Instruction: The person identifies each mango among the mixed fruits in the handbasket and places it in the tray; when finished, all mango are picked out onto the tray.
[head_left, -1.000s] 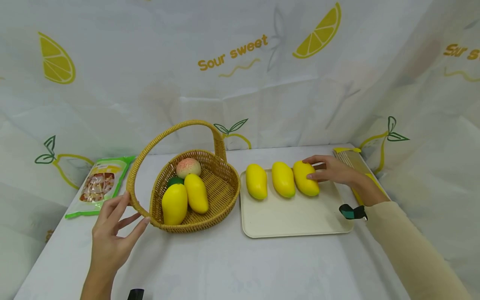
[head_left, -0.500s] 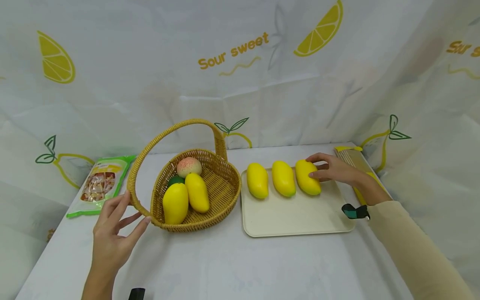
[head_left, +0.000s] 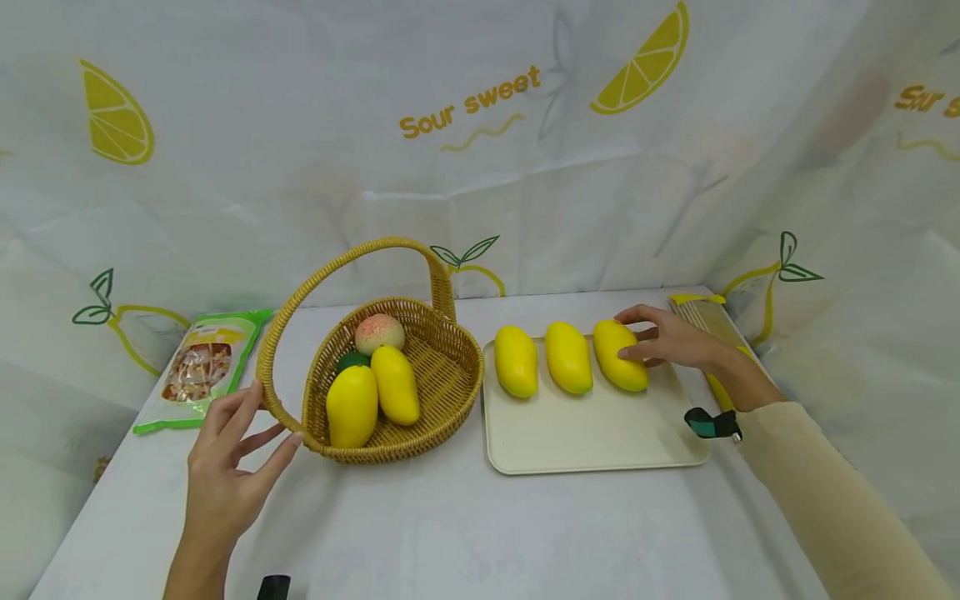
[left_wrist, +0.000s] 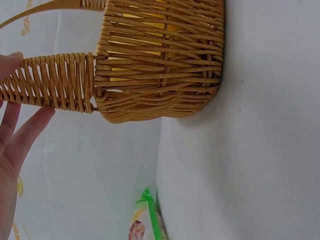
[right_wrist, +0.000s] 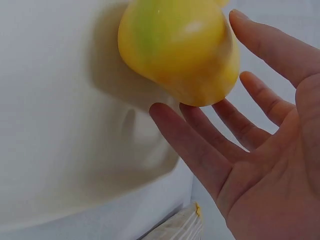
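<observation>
A wicker basket (head_left: 442, 433) with a tall arched handle stands left of centre, holding two mangoes (head_left: 396, 385), a peach (head_left: 378, 333) and a partly hidden green item (head_left: 352, 361). My left hand (head_left: 225, 467) pinches the base of the handle; the left wrist view shows fingertips (left_wrist: 47, 112) against its woven side. Three more mangoes lie in a row along the far part of a cream tray (head_left: 585, 433). Beside the rightmost mango (head_left: 619, 357) is my right hand (head_left: 667, 337), fingers nearly straight at its right side. In the right wrist view the mango (right_wrist: 175, 45) hides some fingertips.
A green-edged food packet (head_left: 201, 367) lies behind my left hand. At the back right, a yellow-ended packet (head_left: 701, 312) is partly covered by my right arm. White printed sheets (head_left: 480, 200) rise behind and beside the table. A black object (head_left: 273, 587) shows at the bottom edge.
The rightmost mango has shifted slightly to the right and turned a little, with my right hand moving alongside it. My left hand stays at the basket handle.
</observation>
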